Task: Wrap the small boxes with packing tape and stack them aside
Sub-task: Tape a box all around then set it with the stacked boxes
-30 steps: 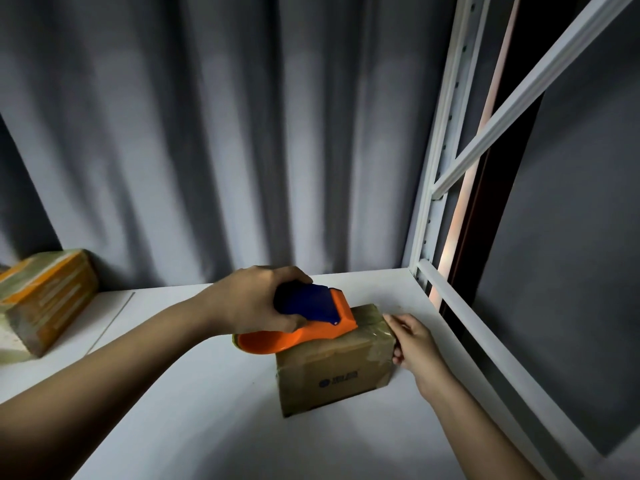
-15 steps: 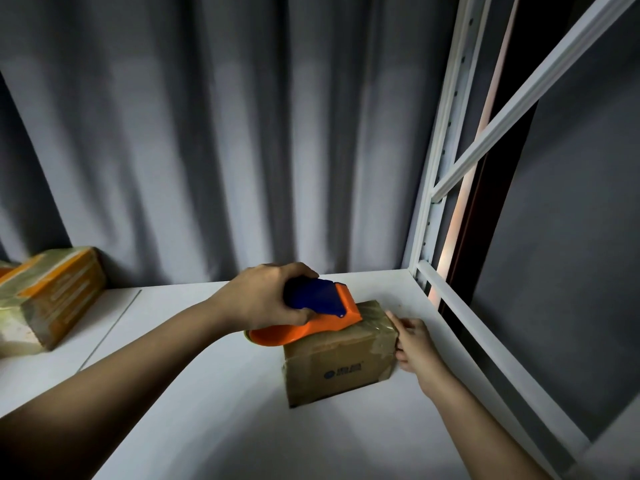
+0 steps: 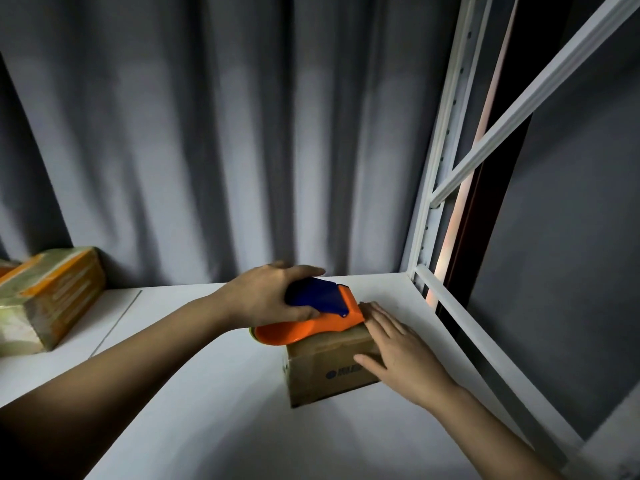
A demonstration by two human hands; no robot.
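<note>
Gripping the orange-and-blue tape dispenser [image 3: 313,313] from above, the left hand [image 3: 266,296] holds it on top of the small cardboard box [image 3: 329,372], its arm reaching in from the lower left. The right hand [image 3: 398,355] lies flat, fingers straight, over the box's right top edge. The box sits on the white shelf [image 3: 207,393] near its right rail.

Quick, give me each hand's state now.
Left hand: grips the tape dispenser.
Right hand: open, fingers flat on the small box.
</note>
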